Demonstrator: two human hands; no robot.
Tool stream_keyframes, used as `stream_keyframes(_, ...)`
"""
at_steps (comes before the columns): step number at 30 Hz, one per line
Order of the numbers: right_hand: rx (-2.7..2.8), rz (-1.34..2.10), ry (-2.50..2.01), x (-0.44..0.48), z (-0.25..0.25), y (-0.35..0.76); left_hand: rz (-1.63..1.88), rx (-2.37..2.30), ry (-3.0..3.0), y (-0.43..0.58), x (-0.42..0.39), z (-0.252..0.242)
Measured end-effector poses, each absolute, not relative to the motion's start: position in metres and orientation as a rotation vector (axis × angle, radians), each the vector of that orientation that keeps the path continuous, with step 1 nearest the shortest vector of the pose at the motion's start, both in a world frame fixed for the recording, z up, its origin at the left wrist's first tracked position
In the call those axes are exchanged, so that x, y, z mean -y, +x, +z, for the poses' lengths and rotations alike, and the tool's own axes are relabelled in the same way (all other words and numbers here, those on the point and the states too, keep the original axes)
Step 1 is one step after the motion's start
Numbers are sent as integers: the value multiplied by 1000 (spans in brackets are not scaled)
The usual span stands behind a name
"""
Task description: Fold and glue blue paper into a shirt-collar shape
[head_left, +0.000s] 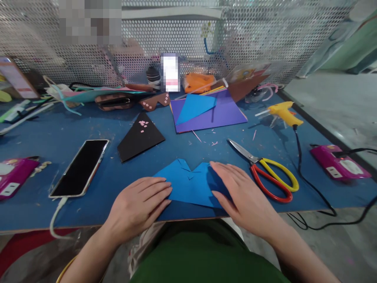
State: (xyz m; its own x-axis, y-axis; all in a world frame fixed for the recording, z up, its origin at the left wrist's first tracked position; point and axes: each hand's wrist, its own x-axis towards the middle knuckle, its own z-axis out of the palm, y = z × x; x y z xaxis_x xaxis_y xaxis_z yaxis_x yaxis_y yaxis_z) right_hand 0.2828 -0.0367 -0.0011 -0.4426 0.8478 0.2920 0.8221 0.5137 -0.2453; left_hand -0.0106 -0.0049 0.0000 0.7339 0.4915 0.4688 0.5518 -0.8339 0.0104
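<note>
A folded blue paper (190,184) lies flat near the front edge of the blue table (97,184). My left hand (141,204) rests flat on its left corner, fingers stretched out and pointing right. On the paper's right part lies my right hand (235,192), fingers flat and pointing up-left. Both hands press the paper down and grip nothing.
Red and yellow scissors (265,173) lie just right of my right hand. A phone (81,167) on a cable lies to the left, a black paper triangle (140,137) behind. Purple and blue sheets (206,112), a yellow glue gun (284,114), and pink boxes (338,161) stand further out.
</note>
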Motion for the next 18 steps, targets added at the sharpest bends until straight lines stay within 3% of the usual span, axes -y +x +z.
stream_keyframes(18,2359,-185,-1136,60,-14,301,-696,729,-2793,11,12,-4)
